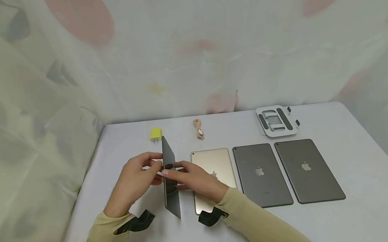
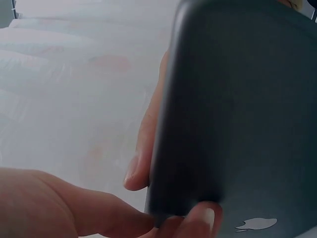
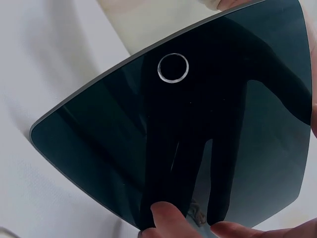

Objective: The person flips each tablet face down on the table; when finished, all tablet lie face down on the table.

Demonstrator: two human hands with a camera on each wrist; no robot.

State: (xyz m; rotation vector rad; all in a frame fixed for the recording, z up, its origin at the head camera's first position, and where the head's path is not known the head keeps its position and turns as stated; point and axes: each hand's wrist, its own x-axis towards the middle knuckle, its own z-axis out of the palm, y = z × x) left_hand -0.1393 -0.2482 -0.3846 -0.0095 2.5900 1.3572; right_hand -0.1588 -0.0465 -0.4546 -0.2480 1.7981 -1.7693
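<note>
A dark grey tablet (image 1: 171,181) is held up on edge between the two hands, left of the tablets lying on the table. Its back (image 2: 237,124) with part of a logo shows in the left wrist view; its black glossy screen (image 3: 114,124), with a ringed home button, shows in the right wrist view. My left hand (image 1: 137,177) holds it from the back side, fingertips and thumb by the near edge. From the screen side my right hand (image 1: 198,179) grips it, thumb over the edge and fingers against the glass.
A gold tablet (image 1: 206,160) and two grey tablets (image 1: 264,181) (image 1: 312,179) lie back up in a row. Behind them are a yellow charger plug (image 1: 156,133), a coiled cable (image 1: 198,128) and a folded metal stand (image 1: 272,131). Patterned curtains surround the white table (image 1: 369,196).
</note>
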